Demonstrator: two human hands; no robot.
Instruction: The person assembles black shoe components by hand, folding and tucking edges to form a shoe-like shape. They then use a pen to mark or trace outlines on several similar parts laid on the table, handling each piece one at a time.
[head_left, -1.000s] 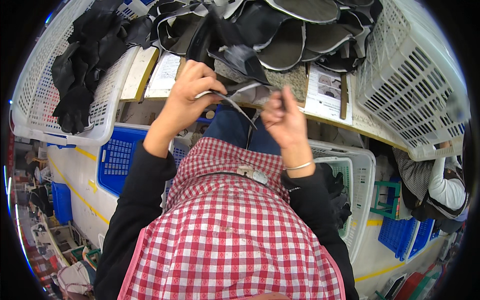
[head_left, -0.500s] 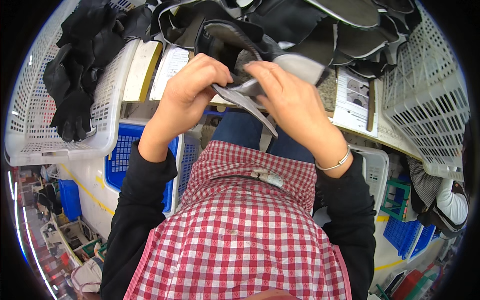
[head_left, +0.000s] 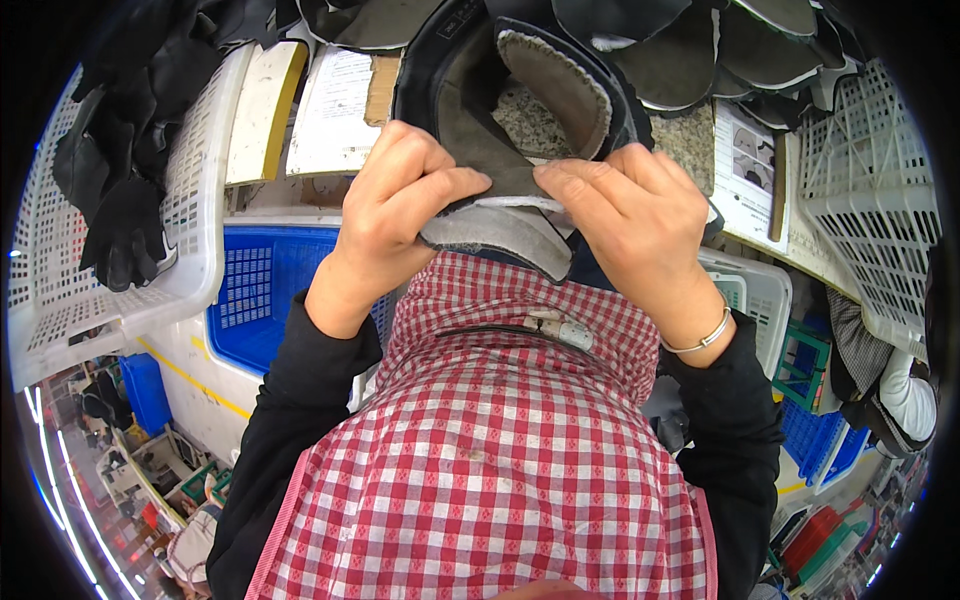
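Observation:
A shoe upper (head_left: 468,125), black outside with a grey-brown lining, lies opened out at the bench edge in front of me. Its nearer end is a light grey fuzzy flap (head_left: 505,234) folded toward my apron. My left hand (head_left: 392,205) pinches the fold's left side, thumb and fingers closed. Opposite it, my right hand (head_left: 635,215) grips the same edge with its fingertips, a short gap from the left. The fingers hide part of the seam. A curled lining piece (head_left: 560,85) with a ragged pale edge stands up beyond my hands.
More black and grey uppers (head_left: 665,60) are heaped along the back. At left, a white plastic basket (head_left: 195,200) holds black pieces (head_left: 125,215); another white basket (head_left: 870,200) stands at right. Printed sheets (head_left: 335,110) lie on the bench. Below is a blue basket (head_left: 255,300).
The upper has been spread open and turned so its lining shows. Both hands have moved lower and now pinch the near fold from either side. The grey flap faces me.

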